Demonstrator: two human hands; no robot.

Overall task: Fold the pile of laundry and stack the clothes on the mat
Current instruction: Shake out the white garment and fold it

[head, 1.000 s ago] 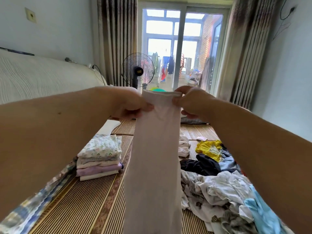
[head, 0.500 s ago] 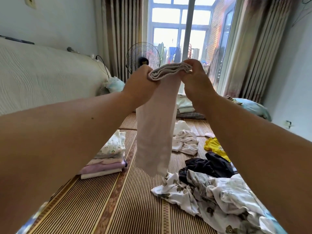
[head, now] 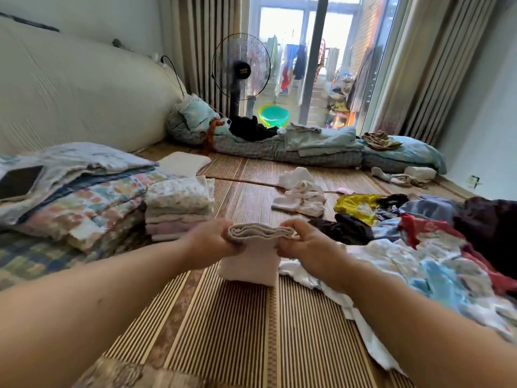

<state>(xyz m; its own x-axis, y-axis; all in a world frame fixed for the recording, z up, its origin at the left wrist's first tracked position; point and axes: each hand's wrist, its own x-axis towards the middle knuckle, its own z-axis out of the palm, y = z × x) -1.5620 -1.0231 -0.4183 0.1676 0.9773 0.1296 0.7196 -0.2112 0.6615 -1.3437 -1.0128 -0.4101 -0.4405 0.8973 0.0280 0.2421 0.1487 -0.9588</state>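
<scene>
A pale pink garment [head: 251,264], folded into several layers, hangs low over the striped mat [head: 229,331], its lower edge touching the mat. My left hand [head: 215,242] pinches its top fold on the left and my right hand [head: 302,242] pinches it on the right. A stack of folded clothes [head: 179,208] stands on the mat just beyond my left hand. The unfolded laundry pile [head: 425,256] spreads over the mat on the right, with white, blue, red, yellow and dark pieces.
Folded quilts with a dark phone [head: 19,180] lie at the left. A small heap of white cloth [head: 302,194] sits mid-mat. Bedding [head: 321,147], a standing fan [head: 240,68] and a green basin [head: 274,114] line the far end by the glass door.
The long pink garment, held high by its top edge, has been doubled over into a short folded bundle and brought down to the mat. My view has tilted downward.
</scene>
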